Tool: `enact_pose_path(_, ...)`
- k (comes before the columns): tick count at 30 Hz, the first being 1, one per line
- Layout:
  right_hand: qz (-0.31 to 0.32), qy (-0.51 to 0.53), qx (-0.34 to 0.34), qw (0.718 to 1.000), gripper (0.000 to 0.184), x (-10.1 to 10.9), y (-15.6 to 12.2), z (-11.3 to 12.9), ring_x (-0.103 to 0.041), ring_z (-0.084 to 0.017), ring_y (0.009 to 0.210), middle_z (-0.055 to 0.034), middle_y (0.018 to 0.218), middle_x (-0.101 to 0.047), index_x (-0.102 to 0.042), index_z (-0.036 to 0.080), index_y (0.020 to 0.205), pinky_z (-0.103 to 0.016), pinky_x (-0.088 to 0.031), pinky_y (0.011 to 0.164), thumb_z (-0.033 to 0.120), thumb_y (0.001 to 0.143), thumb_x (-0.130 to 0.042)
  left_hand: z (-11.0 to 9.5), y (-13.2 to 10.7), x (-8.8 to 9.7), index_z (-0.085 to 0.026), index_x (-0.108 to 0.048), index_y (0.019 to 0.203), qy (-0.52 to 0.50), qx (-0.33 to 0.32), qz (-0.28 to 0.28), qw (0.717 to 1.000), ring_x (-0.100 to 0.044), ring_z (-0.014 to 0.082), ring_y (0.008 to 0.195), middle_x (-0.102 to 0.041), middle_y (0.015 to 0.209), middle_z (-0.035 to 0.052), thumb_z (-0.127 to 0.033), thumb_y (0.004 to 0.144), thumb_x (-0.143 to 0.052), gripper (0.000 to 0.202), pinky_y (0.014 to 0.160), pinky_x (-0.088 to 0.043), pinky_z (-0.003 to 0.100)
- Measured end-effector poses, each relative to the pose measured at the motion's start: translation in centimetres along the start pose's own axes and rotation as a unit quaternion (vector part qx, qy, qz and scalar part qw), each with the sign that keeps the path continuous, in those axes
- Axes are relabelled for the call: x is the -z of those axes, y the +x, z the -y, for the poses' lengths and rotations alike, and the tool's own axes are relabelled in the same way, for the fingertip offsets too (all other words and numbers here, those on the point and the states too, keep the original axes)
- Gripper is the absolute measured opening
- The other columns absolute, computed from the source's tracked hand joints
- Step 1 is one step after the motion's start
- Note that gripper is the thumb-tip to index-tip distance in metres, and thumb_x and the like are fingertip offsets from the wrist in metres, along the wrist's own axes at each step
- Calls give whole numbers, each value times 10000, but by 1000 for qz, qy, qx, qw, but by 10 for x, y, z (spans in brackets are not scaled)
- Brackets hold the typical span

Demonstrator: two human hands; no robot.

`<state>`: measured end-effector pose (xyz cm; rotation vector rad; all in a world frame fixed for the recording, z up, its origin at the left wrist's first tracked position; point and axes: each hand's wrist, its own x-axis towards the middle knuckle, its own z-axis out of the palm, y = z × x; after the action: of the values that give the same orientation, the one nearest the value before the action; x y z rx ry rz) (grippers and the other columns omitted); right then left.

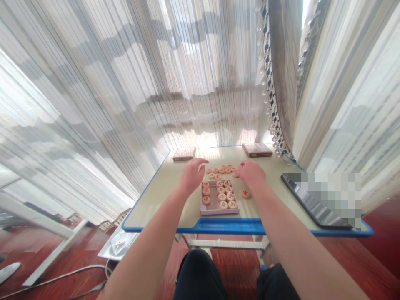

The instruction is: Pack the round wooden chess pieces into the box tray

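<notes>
Round wooden chess pieces (pixel 222 170) lie loose on a beige table (pixel 162 196) with a blue rim. A shallow pale tray (pixel 218 209) near the front edge holds several more pieces. My left hand (pixel 191 174) hovers left of the loose pieces, fingers curled and slightly apart, holding nothing. My right hand (pixel 251 173) rests at the right end of the loose pieces with fingers bent down over them; I cannot make out whether it grips one. A single piece (pixel 245 193) lies right of the tray.
Two flat boxes stand at the table's far edge, one at left (pixel 184 153) and one at right (pixel 257 149). A dark tablet-like slab (pixel 315 202) lies at the right. Sheer curtains surround the table. White table legs and cables are on the red floor at left.
</notes>
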<state>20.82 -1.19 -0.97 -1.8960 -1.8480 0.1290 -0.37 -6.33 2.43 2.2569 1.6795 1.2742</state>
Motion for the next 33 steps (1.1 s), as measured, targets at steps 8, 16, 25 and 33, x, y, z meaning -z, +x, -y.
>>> enact_pose_path(8, 22, 45, 30, 998, 293, -19, 17, -6, -627, -233, 898, -110, 970, -692, -678, 184, 972, -313, -454, 738, 237, 832, -427, 46, 30, -51, -188, -696, 862, -59, 58, 24, 996, -610, 195, 919, -684, 961, 53, -211, 764, -429, 285, 842, -471, 311)
enact_pose_path(16, 71, 79, 174, 979, 331, -30, 20, 0, -538, -195, 1047, -7, 1144, -650, -677, 247, 1056, -336, -357, 968, 250, 846, -421, 46, 29, -52, -150, -695, 846, -191, 199, 114, 954, -636, 177, 803, -714, 914, 63, -406, 786, -418, 382, 749, -494, 288)
enact_pose_path(25, 53, 106, 152, 981, 338, -22, 12, 1, -547, -190, 1044, -74, 1076, -666, -671, 152, 1045, -283, -369, 956, 175, 819, -421, 44, 22, -46, -144, -690, 947, -192, 203, 109, 954, -636, 177, 808, -700, 993, 81, -469, 786, -455, 432, 768, -477, 290)
enact_pose_path(33, 43, 139, 83, 986, 296, -14, 6, 3, -597, -160, 841, -66, 976, -674, -679, 166, 986, -259, -430, 823, 184, 767, -481, 50, 20, -47, -118, -690, 983, -243, 201, 126, 940, -626, 207, 894, -685, 1044, 126, -619, 785, -389, 617, 830, -464, 316)
